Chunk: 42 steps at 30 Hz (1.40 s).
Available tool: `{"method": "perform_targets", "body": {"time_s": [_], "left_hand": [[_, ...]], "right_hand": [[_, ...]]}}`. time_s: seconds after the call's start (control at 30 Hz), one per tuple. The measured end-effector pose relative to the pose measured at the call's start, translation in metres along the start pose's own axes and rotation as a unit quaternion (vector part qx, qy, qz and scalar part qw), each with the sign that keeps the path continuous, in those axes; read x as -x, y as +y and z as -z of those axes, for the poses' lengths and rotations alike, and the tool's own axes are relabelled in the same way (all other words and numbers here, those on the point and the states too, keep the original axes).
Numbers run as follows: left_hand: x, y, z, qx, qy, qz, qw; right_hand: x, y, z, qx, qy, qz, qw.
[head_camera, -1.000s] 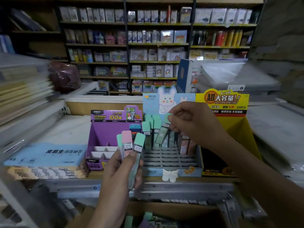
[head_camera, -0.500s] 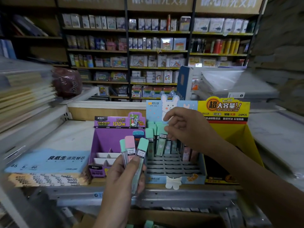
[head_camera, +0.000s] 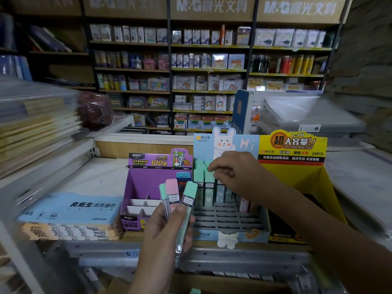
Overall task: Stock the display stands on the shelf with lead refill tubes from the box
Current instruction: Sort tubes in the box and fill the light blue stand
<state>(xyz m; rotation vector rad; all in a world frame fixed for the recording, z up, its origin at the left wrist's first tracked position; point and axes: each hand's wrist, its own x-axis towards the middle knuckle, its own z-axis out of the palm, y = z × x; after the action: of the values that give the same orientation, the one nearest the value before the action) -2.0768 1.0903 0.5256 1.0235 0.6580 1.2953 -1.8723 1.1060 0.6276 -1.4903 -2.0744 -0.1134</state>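
Note:
My left hand (head_camera: 163, 234) grips three lead refill tubes (head_camera: 172, 193), two with green caps and one with a pink cap, in front of the shelf edge. My right hand (head_camera: 233, 172) reaches over the blue bunny display stand (head_camera: 229, 221). Its thumb and forefinger pinch the cap of a green tube (head_camera: 209, 178) that stands upright in a back slot beside other green tubes. Several front slots of the grid hold nothing. At the bottom edge the cardboard box (head_camera: 212, 282) shows a green cap inside.
A purple display stand (head_camera: 144, 181) with white dividers sits left of the blue one, a yellow stand (head_camera: 297, 172) to its right. Blue paper packs (head_camera: 70, 209) lie at the left. A metal shelf rail (head_camera: 212, 253) runs across the front. Stocked shelves fill the background.
My right hand has lowered the green tube from a tilt into an upright position in a slot of the blue stand. My left hand has kept its three tubes.

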Motion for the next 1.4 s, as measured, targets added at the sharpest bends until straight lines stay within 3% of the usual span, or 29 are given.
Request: {"method": "perform_targets", "body": {"time_s": [0.13, 0.3, 0.57, 0.73, 0.9, 1.1, 1.27, 1.4], "left_hand": [[0.000, -0.001, -0.002, 0.026, -0.006, 0.005, 1.000], [-0.001, -0.001, -0.010, 0.052, -0.038, -0.002, 0.998], [0.002, -0.005, -0.029, 0.040, -0.082, -0.024, 0.996], [0.004, -0.005, -0.031, 0.014, -0.101, -0.037, 0.994], [0.007, -0.002, -0.029, 0.002, -0.090, -0.038, 0.995], [0.004, 0.009, -0.013, -0.007, -0.047, -0.044, 0.998], [0.001, 0.011, 0.002, -0.015, -0.020, -0.049, 0.998], [-0.001, 0.010, 0.010, -0.041, 0.000, -0.065, 0.997]], "right_hand": [[0.002, -0.004, 0.004, 0.009, -0.001, 0.009, 1.000], [0.014, -0.006, 0.015, -0.115, 0.102, -0.060, 0.986], [0.029, -0.015, 0.026, -0.309, -0.039, -0.113, 0.944], [0.032, -0.015, 0.025, -0.380, -0.041, -0.128, 0.915], [0.033, -0.015, 0.026, -0.382, -0.054, -0.110, 0.916], [0.022, -0.008, 0.034, -0.405, 0.050, -0.091, 0.908], [0.010, -0.006, 0.031, -0.282, 0.100, -0.073, 0.951], [0.006, -0.007, 0.015, -0.208, 0.081, -0.076, 0.972]]}}
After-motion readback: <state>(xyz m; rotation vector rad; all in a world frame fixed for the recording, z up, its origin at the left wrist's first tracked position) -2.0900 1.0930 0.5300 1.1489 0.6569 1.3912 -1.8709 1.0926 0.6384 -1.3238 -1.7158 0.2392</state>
